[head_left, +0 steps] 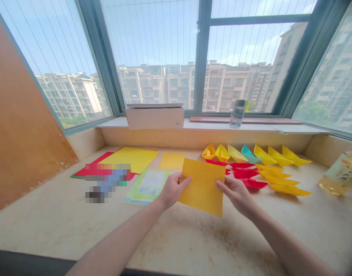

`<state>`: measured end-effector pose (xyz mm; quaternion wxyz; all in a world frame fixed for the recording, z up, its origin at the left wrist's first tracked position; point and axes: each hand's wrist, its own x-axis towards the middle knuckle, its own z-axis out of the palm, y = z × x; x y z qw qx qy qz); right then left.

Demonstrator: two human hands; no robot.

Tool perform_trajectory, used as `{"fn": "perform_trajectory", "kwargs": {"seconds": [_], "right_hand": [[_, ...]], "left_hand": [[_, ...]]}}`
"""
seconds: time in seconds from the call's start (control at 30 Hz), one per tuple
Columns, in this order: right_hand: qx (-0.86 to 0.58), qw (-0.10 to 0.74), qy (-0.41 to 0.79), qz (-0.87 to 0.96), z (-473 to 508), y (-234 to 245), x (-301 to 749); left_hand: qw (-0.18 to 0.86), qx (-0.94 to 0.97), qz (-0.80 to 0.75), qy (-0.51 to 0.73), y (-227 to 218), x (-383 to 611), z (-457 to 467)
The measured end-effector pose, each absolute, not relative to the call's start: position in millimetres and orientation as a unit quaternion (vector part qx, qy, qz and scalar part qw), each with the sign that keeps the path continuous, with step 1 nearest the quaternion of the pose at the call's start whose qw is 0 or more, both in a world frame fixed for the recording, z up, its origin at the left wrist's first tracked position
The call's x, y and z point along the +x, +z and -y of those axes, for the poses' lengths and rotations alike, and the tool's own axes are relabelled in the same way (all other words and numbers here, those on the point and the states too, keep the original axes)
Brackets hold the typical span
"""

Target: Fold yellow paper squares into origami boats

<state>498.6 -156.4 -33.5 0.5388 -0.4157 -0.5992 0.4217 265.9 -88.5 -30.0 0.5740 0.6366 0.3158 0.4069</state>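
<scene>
A square sheet of orange-yellow paper [203,188] is held up over the counter, tilted slightly. My left hand [176,188] pinches its left edge, thumb on the near face. On the opposite edge, my right hand [235,189] grips with the thumb in front and the fingers behind. Beyond the right hand stand folded paper boats in rows: yellow boats [264,155], a teal boat [250,154] and red boats [245,173]. The held sheet hides part of the red ones. Another orange-yellow square sheet [172,160] lies flat behind my left hand.
Larger yellow paper [132,159] and red paper [89,165] lie at the left, beside a blurred-out item [109,186]. A pale green packet [150,184] is near my left wrist. A bottle of yellow liquid [341,174] stands far right. On the sill are a white box [155,117] and a clear bottle [237,115].
</scene>
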Motion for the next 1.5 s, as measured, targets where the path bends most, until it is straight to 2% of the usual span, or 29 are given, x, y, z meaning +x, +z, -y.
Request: {"fn": "perform_trajectory", "kwargs": {"seconds": [0.1,0.3,0.63,1.03,1.27,1.5], "right_hand": [[-0.43,0.55,0.409,0.587,155.5,-37.4,500.2],[-0.461,0.546,0.375,0.591,151.2,-47.0,507.9],[-0.521,0.499,0.322,0.613,153.5,-58.9,521.2],[-0.557,0.456,0.267,0.641,148.0,-77.5,535.5],[-0.561,0.453,0.232,0.653,150.0,-74.8,532.3],[-0.552,0.453,0.164,0.681,153.5,-60.7,523.9]], "left_hand": [[0.581,0.632,-0.3,0.416,-32.7,270.0,87.4],[0.53,0.662,-0.336,0.409,-30.5,278.9,75.4],[0.48,0.71,-0.354,0.374,-42.7,264.6,87.6],[0.305,0.815,-0.353,0.344,-34.7,257.2,91.8],[0.086,0.848,-0.434,0.291,-21.3,242.6,84.3],[0.024,0.824,-0.517,0.229,-15.0,231.5,75.2]]}}
